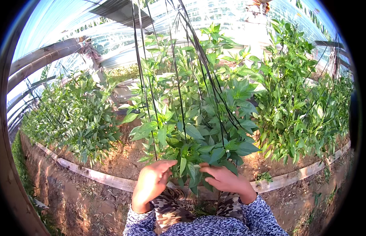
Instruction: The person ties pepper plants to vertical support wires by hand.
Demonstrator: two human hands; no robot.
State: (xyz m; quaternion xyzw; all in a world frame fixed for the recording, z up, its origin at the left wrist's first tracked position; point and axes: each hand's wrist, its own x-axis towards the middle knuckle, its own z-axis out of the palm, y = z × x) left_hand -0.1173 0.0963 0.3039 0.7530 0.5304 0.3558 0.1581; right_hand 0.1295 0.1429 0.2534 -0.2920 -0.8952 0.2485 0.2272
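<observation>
My left hand [152,181] is at the lower left side of a leafy pepper plant [194,156], its index finger pointing toward the stems and its thumb a little apart. Across from it, my right hand [222,179] reaches in among the lower leaves, index finger and thumb spread. Several broad green leaves hang between the two hands. I see nothing clearly gripped in either one. Black strings [183,118] run from overhead down into the foliage. A small white flower [227,151] shows above my right hand. The stems behind the leaves are hidden.
More pepper plants stand to the left [79,118] and right [292,118]. A pale edging strip [94,175] borders the bed of bare soil [127,156]. Bamboo poles [47,57] and clear plastic sheeting [118,38] form the shelter. A dark post [3,118] rises at far left.
</observation>
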